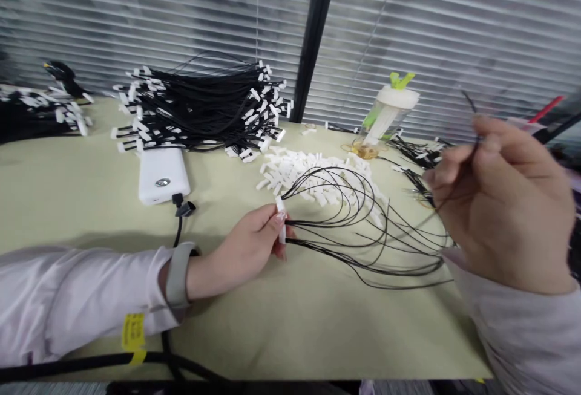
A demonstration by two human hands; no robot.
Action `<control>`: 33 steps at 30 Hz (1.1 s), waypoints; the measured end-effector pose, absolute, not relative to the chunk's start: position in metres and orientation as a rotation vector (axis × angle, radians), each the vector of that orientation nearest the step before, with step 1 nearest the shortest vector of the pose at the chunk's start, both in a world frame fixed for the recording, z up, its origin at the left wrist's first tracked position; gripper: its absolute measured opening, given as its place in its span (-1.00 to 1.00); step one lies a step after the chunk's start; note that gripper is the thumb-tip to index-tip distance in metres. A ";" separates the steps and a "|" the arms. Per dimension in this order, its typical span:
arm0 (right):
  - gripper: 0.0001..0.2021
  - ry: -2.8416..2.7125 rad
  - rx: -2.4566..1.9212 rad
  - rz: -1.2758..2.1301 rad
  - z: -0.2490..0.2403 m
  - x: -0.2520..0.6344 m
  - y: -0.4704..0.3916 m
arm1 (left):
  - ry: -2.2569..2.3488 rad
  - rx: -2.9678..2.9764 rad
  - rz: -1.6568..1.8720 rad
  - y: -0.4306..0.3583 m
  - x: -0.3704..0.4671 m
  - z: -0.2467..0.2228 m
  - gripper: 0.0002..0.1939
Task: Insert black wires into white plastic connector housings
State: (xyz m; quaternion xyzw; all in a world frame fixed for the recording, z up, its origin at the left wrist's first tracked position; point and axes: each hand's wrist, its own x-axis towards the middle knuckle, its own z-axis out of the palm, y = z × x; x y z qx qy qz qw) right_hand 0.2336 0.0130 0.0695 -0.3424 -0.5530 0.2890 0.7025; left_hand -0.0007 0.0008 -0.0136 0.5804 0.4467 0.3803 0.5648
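Note:
My left hand [254,241] pinches a long white connector [281,216] between thumb and fingers, over the middle of the table. Several thin black wires [336,224] run out of the connector's right side, some looping back, others trailing right. At the right, raised above the table, my right hand [508,201] is closed on a black wire [469,101], whose tip sticks up past the fingertips. That hand is slightly blurred, and it hides part of the wires behind it. Just beyond the left hand lies a heap of loose white connectors [313,171].
A big stack of black cables [204,101] with white ends lies behind a white power bank [162,174]. Another cable bundle [40,110] is at the far left. A clear bottle [385,120] stands near the window blinds. A thick black cable [82,362] crosses the front left edge.

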 end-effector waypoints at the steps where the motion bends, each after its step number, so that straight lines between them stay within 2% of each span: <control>1: -0.75 -1.284 -0.775 0.696 0.067 0.228 0.009 | 1.037 1.369 0.895 0.001 -0.001 -0.014 -0.77; 4: -0.69 -1.616 -0.924 0.719 0.055 0.213 -0.004 | 1.018 1.369 0.899 0.000 -0.001 -0.016 -0.75; 12: -0.88 -2.219 -1.257 0.424 0.034 0.190 -0.005 | 0.991 1.408 0.815 0.000 -0.003 -0.011 -0.72; 15: -0.91 -2.287 -1.313 0.398 0.031 0.188 -0.003 | 0.967 1.419 0.792 -0.001 -0.003 -0.009 -0.72; 19: -0.79 -2.369 -1.187 0.330 0.028 0.186 -0.002 | 0.959 1.434 0.786 -0.001 -0.003 -0.010 -0.73; 33: -0.88 -2.319 -1.000 0.095 0.027 0.183 -0.003 | 0.980 1.467 0.779 -0.002 -0.003 -0.007 -0.72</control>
